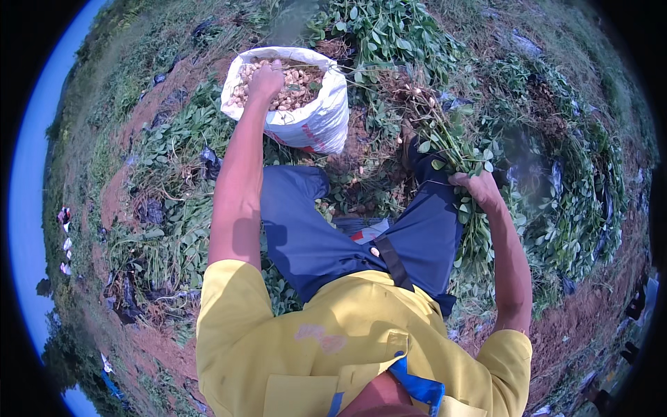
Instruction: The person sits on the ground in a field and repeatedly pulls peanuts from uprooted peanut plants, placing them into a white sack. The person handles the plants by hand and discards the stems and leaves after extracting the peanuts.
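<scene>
A white woven sack (312, 130) with a rolled rim stands open before me, filled near the top with peanuts in their shells (294, 96). Over its mouth is my left hand (267, 81), with the fingers bent down at the peanuts. Whether it grips any is hidden; a thin stem runs rightward near it. My right hand (478, 187) is closed around the leafy stems of a bunch of peanut plants (443, 127). The bunch's roots, with a few pods on them, point up and inward, beyond my right knee.
Pulled peanut plants (385, 31) lie heaped beyond the sack, with more plants (573, 208) at the right. Scraps of dark plastic film (210, 162) are strewn over the reddish soil. One peanut (374, 252) rests on my lap. Far left, pale figures or sacks (66, 242) appear small.
</scene>
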The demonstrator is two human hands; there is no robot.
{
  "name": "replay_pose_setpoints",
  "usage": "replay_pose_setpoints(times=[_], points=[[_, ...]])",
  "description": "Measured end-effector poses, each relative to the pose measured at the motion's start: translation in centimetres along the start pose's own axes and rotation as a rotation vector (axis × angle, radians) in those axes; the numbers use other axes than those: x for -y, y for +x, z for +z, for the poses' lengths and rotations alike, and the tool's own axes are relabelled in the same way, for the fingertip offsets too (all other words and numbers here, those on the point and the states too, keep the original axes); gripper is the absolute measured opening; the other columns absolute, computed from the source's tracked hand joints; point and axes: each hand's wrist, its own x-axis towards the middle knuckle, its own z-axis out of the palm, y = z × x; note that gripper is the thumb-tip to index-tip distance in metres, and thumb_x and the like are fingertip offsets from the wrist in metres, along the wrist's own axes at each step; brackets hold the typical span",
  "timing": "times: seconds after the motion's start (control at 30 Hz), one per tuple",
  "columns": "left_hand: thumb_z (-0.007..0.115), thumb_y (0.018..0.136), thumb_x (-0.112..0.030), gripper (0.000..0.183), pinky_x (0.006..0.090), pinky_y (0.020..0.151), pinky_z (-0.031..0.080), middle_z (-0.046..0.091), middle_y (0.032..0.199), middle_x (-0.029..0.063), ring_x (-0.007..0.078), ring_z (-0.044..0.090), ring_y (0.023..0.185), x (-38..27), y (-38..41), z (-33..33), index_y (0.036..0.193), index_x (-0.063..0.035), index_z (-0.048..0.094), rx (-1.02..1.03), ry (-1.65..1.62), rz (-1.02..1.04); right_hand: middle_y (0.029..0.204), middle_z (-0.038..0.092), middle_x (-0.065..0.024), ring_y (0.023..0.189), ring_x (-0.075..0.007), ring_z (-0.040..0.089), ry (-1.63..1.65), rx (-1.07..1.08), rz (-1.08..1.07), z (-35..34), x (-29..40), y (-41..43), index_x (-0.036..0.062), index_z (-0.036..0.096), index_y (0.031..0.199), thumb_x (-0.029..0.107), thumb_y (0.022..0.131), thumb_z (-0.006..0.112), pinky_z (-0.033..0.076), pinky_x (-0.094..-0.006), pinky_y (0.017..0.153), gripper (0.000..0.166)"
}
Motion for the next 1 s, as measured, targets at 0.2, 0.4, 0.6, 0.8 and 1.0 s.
replay_pose_setpoints(times=[0.2, 0.4, 0.6, 0.8, 1.0], points=[[0.044, 0.085, -0.009, 0.041, 0.0327, 0.076, 0.055, 0.065, 0.117, 0.018, 0.0236, 0.068, 0.092, -10.6, -9.4, 0.3, 0.117, 0.0105, 0.061, 0.74, -0.852, 0.011, 0.084, 0.068, -0.0055, 0.073, -0.0167, 0.061, 0.16, 0.049, 0.024, -0.2, -0.3, 0.6, -0.0003, 0.07, 0.096, 0.016, 0.076, 0.07, 0.049, -0.0328, 0.07, 0.026], [0.051, 0.096, -0.008, 0.01, 0.0392, 0.068, 0.058, 0.061, 0.09, 0.0058, 0.0177, 0.063, 0.077, -12.9, -16.3, 9.1, 0.1, -0.0013, 0.057, 0.887, -1.376, -0.21, 0.082, 0.068, -0.0052, 0.072, -0.0154, 0.062, 0.145, 0.053, 0.026, 0.3, 0.6, 0.3, -0.0013, 0.069, 0.094, 0.01, 0.075, 0.071, 0.049, -0.0308, 0.067, 0.022], [0.054, 0.09, -0.013, 0.016, 0.0504, 0.071, 0.051, 0.068, 0.085, 0.0207, 0.0371, 0.067, 0.082, -11.3, -15.2, 7.6, 0.1, -0.0039, 0.063, 0.39, -0.209, 0.394, 0.084, 0.07, -0.007, 0.072, -0.016, 0.061, 0.098, 0.017, -0.117, 0.5, -0.5, 0.1, -0.0008, 0.07, 0.096, 0.013, 0.076, 0.07, 0.049, -0.0327, 0.067, 0.024], [0.051, 0.094, -0.024, 0.028, 0.0501, 0.078, 0.051, 0.07, 0.097, 0.0203, 0.0415, 0.067, 0.091, -7.3, -6.7, 1.1, 0.116, -0.0205, 0.067, 0.078, -0.077, 0.246, 0.079, 0.069, -0.0068, 0.071, -0.0154, 0.063, -0.099, -0.006, -0.083, 0.3, -0.7, -0.1, -0.0004, 0.07, 0.094, 0.019, 0.079, 0.068, 0.049, -0.0318, 0.065, 0.025], [0.048, 0.087, -0.018, 0.044, 0.0467, 0.1, 0.044, 0.064, 0.12, 0.0228, 0.0377, 0.058, 0.119, -1.0, -0.4, -1.7, 0.129, -0.0132, 0.061, 0.071, -0.015, 0.089, 0.077, 0.068, -0.0082, 0.068, -0.0162, 0.063, -0.025, -0.006, -0.052, 1.1, 0.3, 0.0, -0.0002, 0.07, 0.095, 0.02, 0.079, 0.069, 0.05, -0.0323, 0.061, 0.026]])
